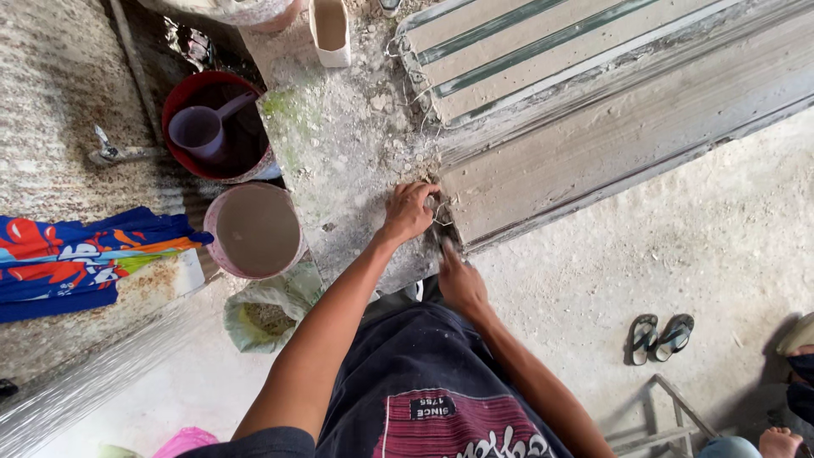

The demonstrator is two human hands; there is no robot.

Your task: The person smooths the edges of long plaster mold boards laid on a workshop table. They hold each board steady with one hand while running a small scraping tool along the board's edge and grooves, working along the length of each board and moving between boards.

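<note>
The left hand [409,210] pinches thin wire [441,216] at the concrete slab's [593,144] corner; the right hand [460,284] grips a small tool [447,246]. The wire looks stiff, springy, best held near its twist.

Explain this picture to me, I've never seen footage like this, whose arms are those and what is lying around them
There is no machine here. The single picture comes from a camera worn on a person's head, looking down, so the two bare arms reaching out from the bottom are the wearer's own. The left hand presses on the corner of a long, dusty grey slab set on rough concrete. The right hand is just below that corner and seems to grip a small dark tool; it is too small to tell what kind. To the left stand a red bucket with a purple scoop in it, and a pink bucket of grey mix, with an open sack below it. A pair of sandals lies on the floor to the right.
</note>
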